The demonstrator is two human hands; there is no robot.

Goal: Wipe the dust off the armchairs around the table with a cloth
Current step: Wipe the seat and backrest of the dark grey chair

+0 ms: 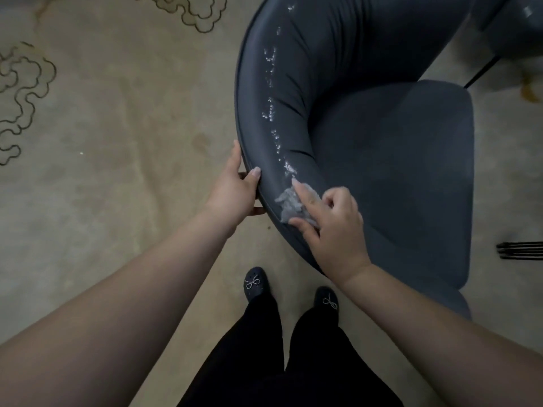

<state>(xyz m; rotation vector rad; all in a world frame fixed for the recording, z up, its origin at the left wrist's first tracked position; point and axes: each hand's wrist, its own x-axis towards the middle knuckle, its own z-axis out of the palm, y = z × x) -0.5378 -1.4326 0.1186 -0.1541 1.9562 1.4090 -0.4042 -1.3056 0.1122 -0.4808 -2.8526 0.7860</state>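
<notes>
Black trousers (252,353) — bow-trimmed dark shoes (255,284); sleeveless arms

patterned beige carpet (102,127), black shoes (255,284), black rods (520,250)

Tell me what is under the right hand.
A crumpled grey cloth lies under the right hand, pressed on the armchair rim. The hand covers part of the cloth and the rim beneath.
</notes>
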